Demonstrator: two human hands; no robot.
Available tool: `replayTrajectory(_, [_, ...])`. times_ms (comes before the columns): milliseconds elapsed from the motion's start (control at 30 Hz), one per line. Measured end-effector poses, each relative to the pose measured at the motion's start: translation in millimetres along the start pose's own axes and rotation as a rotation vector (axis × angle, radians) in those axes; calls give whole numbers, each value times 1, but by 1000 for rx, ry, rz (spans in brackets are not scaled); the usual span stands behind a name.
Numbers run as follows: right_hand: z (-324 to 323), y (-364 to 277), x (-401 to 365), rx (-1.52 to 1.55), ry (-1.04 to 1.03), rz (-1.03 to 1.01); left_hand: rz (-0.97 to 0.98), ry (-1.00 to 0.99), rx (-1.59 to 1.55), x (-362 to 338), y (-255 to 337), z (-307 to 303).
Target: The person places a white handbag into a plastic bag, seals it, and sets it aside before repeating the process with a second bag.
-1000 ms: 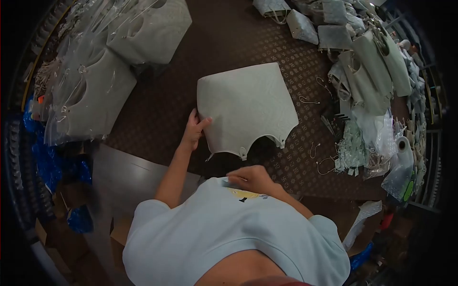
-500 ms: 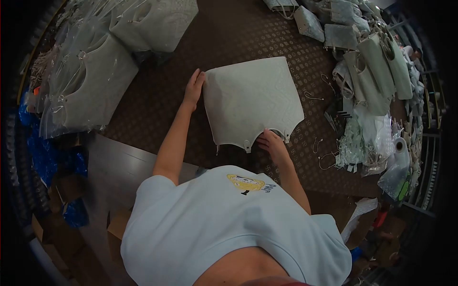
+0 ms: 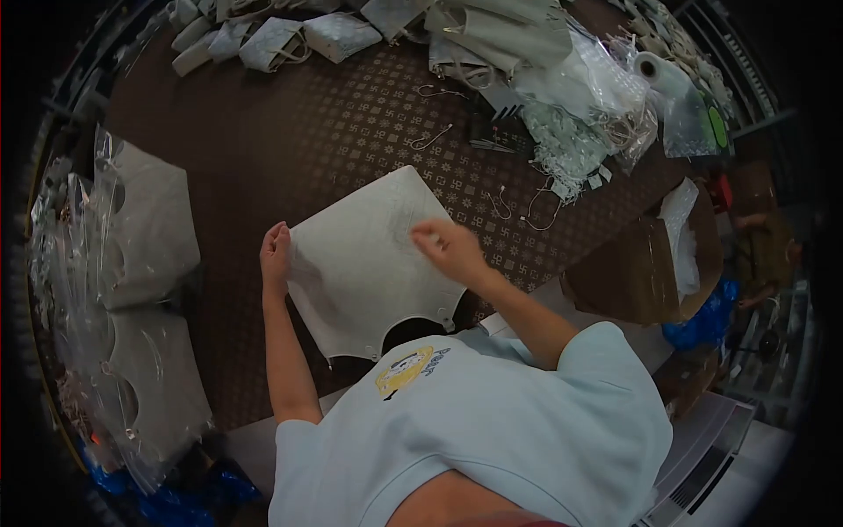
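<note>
A pale grey-white handbag (image 3: pixel 369 255) lies flat on the brown patterned table, its cut-out opening and small metal rings toward my body. My left hand (image 3: pixel 276 255) is closed at the bag's far left corner, fingers pinching its edge. Over the right part of the bag's face is my right hand (image 3: pixel 452 250), with its fingers curled together and slightly blurred. Whether anything sits in those right fingers is hidden. Beyond the bag, thin looped cords (image 3: pixel 432 138) lie on the tabletop.
Clear-wrapped bags (image 3: pixel 154 228) are stacked along the left edge. More pale bags (image 3: pixel 342 35) line the far side. A bundle of pale tasselled cords (image 3: pixel 566 145) and a plastic roll (image 3: pixel 663 75) lie at the far right. An open cardboard box (image 3: pixel 619 263) stands on the right.
My view has swung to the right. My right hand has left the bag's opening edge and risen over its face, fingers now curled. My left hand remains at the bag's left corner.
</note>
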State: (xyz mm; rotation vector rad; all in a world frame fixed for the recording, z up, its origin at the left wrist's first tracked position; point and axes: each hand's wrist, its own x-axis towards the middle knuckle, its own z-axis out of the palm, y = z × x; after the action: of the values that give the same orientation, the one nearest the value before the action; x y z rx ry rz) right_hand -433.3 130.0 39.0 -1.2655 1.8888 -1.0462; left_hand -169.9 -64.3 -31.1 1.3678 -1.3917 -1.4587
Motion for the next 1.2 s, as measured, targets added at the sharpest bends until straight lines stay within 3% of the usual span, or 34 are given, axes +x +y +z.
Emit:
replayTrajectory(33, [-16, 11, 15, -103, 234, -93, -6, -24, -18, 0, 5, 3])
replayTrajectory(133, [-51, 55, 38, -301, 342, -33, -38, -51, 32, 4, -7, 13])
replayTrajectory(200, [-47, 86, 37, -157, 189, 245, -46, 6, 52, 5, -11, 20])
replayTrajectory(233, [-47, 95, 35, -150, 151, 243, -60, 87, 61, -2, -14, 17])
replayTrajectory(300, [-36, 106, 33, 148, -200, 482, -276, -51, -237, -19, -12, 1])
replayTrajectory(367, [-25, 110, 34, 283, -201, 506, -535, -14, -397, -43, -37, -13])
replayTrajectory(400, [-24, 89, 31, 299, -208, 524, -558, 35, -398, -60, -43, -10])
replayTrajectory(467, [-24, 77, 44, 310, -247, 513, -561, 119, -414, -66, -41, -7])
replayTrajectory(533, [-25, 91, 57, 235, -195, 417, -568, -31, -422, -62, -25, -10])
replayTrajectory(600, [-33, 66, 69, 212, -195, 457, -574, -55, -404, -58, 6, -9])
replayTrajectory(667, [-44, 59, 81, 368, -347, 500, -577, -92, -378, -65, 38, -4])
replayTrajectory(733, [-63, 51, 82, 438, -424, 575, -307, -134, -371, -79, 65, 2])
replayTrajectory(767, [-73, 44, 82, 517, -491, 664, -301, -132, -379, -86, 74, -1])
replayTrajectory(867, [-110, -4, 80, 497, -580, 665, -398, -299, -558, -102, 88, -18])
replayTrajectory(933, [-122, -14, 90, 409, -518, 747, -731, -409, -96, -101, 91, -34])
replayTrajectory(1000, [-133, 19, 106, 286, -765, 526, -709, -405, -103, -102, 69, -22])
replayTrajectory(1033, [-135, 22, 110, 286, -757, 532, -686, -388, -109, -105, 60, -15])
replayTrajectory(1100, [-138, 16, 114, 383, -687, 837, -631, -363, -156, -126, 70, -2])
replayTrajectory(1133, [-146, 30, 118, 229, -547, 682, -571, -325, -208, -131, 73, 2])
replayTrajectory(1200, [-154, 51, 120, 76, -737, -165, -485, -358, -232, -130, 71, -8])
